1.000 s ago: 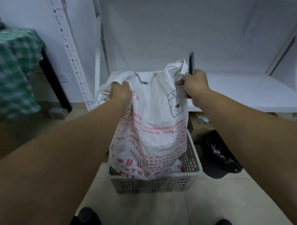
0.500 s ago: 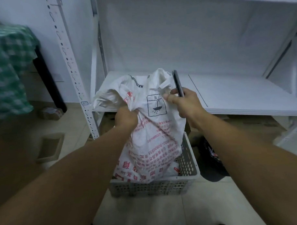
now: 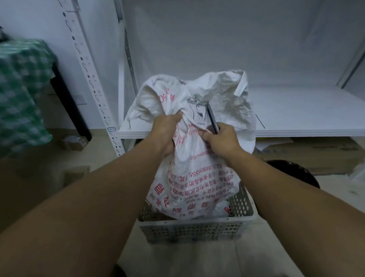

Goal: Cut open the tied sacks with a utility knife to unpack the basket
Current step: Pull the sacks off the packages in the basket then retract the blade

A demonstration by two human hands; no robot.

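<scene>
A white woven sack (image 3: 199, 171) with red print stands upright in a grey perforated plastic basket (image 3: 193, 229) on the floor. My left hand (image 3: 167, 130) grips a bunch of the sack's upper cloth. My right hand (image 3: 221, 139) holds a dark utility knife (image 3: 212, 118), which points up and away against the sack, and also pinches the cloth. The sack's loose mouth flops open above both hands. What lies inside the sack is hidden.
A white metal shelf unit (image 3: 301, 121) stands just behind the basket, its upright post (image 3: 88, 75) at the left. A green checked cloth (image 3: 14, 92) covers furniture at far left. A black round object (image 3: 292, 174) and cardboard (image 3: 312, 154) lie under the shelf at right.
Both hands have slid down from the sack's top edge to bunch the cloth lower and closer together. The sack's mouth now flops loose above them. The knife tilted from upright to slanted.
</scene>
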